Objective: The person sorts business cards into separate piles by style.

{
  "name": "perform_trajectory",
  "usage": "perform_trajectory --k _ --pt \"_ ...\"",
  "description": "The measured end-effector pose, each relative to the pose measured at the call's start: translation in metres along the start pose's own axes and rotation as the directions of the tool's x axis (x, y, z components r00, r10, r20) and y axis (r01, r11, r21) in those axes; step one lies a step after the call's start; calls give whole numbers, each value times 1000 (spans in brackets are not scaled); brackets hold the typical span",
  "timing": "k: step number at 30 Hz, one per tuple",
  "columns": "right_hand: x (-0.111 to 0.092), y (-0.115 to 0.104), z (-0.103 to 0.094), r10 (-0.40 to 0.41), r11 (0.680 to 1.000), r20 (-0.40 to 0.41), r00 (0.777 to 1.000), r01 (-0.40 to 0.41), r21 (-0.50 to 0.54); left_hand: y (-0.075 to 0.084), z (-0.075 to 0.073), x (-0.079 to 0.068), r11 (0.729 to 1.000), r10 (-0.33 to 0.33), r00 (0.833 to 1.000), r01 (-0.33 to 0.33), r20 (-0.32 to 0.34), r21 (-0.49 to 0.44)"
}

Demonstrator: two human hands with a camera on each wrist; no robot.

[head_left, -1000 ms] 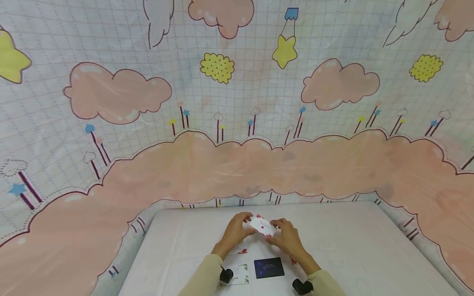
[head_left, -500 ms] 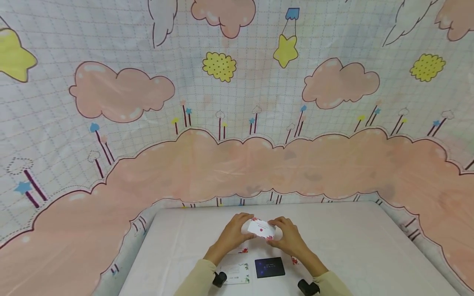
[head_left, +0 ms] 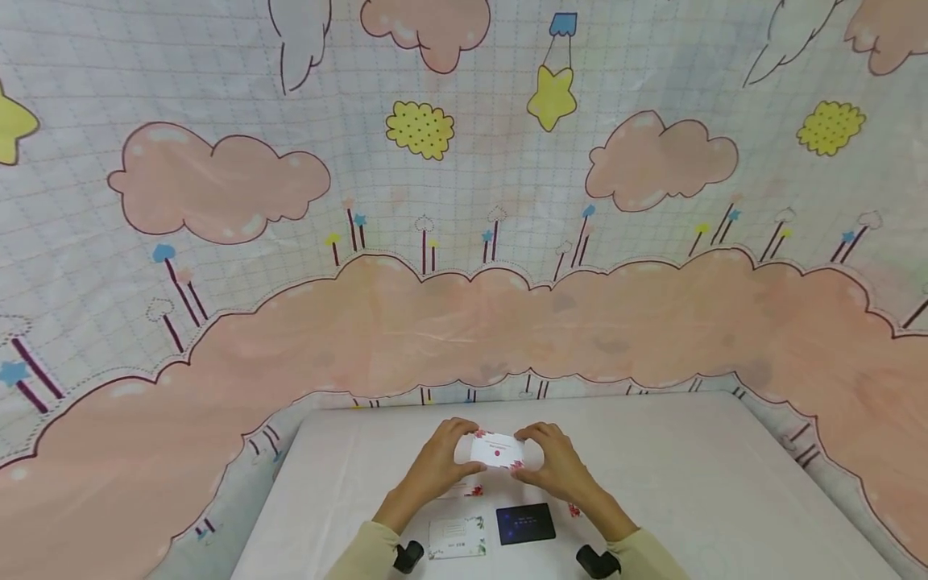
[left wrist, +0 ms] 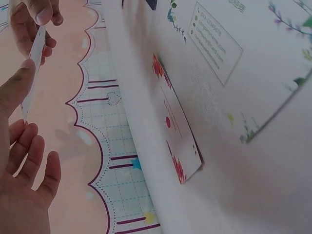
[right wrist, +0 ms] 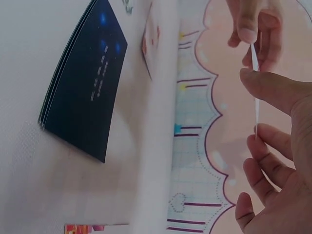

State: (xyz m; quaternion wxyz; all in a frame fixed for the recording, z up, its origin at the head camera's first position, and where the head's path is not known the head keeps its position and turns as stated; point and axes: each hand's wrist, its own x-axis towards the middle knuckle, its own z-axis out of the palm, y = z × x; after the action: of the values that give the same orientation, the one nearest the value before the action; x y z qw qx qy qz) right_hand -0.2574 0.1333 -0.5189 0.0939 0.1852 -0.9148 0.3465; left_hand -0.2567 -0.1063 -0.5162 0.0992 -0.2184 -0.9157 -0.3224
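Observation:
A white business card (head_left: 497, 449) with red floral corners is held up above the table, its printed face towards the head view. My left hand (head_left: 435, 463) pinches its left end between thumb and fingertips. The other end is pinched likewise by my right hand (head_left: 554, 459). Both wrist views show the card edge-on, as a thin strip. Beneath the left hand lies a similar red-flowered card (left wrist: 175, 122), partly covered in the head view. Closer in are a white card (head_left: 457, 537) with green leaf corners and a stack of dark blue cards (right wrist: 83, 83).
Another red-patterned card (head_left: 573, 510) lies beside the dark stack, mostly hidden by the right forearm. A white cloth covers the table (head_left: 725, 483). Behind it hangs a backdrop (head_left: 464, 330) printed with clouds and stars.
The held card has turned from slanted to nearly level, facing the head view. Both hands have shifted slightly left with it. More of the leaf-cornered card shows now.

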Motion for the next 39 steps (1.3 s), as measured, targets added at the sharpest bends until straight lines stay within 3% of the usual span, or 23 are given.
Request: perform_trajectory --k 12,25,39 --pt "15 -3 17 -46 999 16 999 46 -19 -23 -10 -10 1000 22 999 -22 -43 -8" --pt "21 -7 35 -119 991 140 983 125 -36 -51 -14 -32 1000 12 1000 -11 -23 13" --pt "27 -3 57 -139 989 203 969 148 -30 -69 -16 -39 997 -72 994 74 78 -13"
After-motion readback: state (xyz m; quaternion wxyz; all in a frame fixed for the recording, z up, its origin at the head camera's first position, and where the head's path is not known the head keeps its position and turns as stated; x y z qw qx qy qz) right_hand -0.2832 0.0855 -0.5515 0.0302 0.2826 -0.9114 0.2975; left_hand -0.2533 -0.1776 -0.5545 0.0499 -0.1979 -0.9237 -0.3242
